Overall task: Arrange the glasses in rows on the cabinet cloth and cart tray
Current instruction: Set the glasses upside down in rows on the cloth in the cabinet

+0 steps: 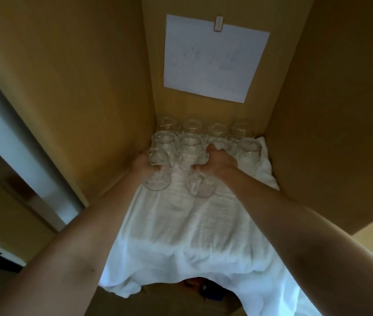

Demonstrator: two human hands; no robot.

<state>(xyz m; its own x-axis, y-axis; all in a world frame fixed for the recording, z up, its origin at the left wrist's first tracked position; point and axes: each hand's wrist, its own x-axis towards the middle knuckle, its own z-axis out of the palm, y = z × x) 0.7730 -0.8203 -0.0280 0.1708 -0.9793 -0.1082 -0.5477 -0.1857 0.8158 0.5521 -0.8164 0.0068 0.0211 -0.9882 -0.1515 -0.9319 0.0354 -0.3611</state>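
Clear handled glasses stand upside down in rows on a white cloth (187, 226) inside a wooden cabinet. The back row (203, 127) has several glasses against the rear wall, with a second row (249, 151) in front of it. My left hand (143, 165) grips a glass (158, 159) at the left end of the third row. My right hand (217, 163) reaches over the middle and curls round a glass (189, 160) there. Two more glasses (158, 182) (201, 185) stand on the cloth just nearer me, below the hands.
Cabinet side walls (89, 110) (329, 133) close in left and right. A white paper sheet (215, 58) is clipped to the back wall. The cloth hangs over the shelf's front edge (181, 279). A door frame (21, 144) stands to the left.
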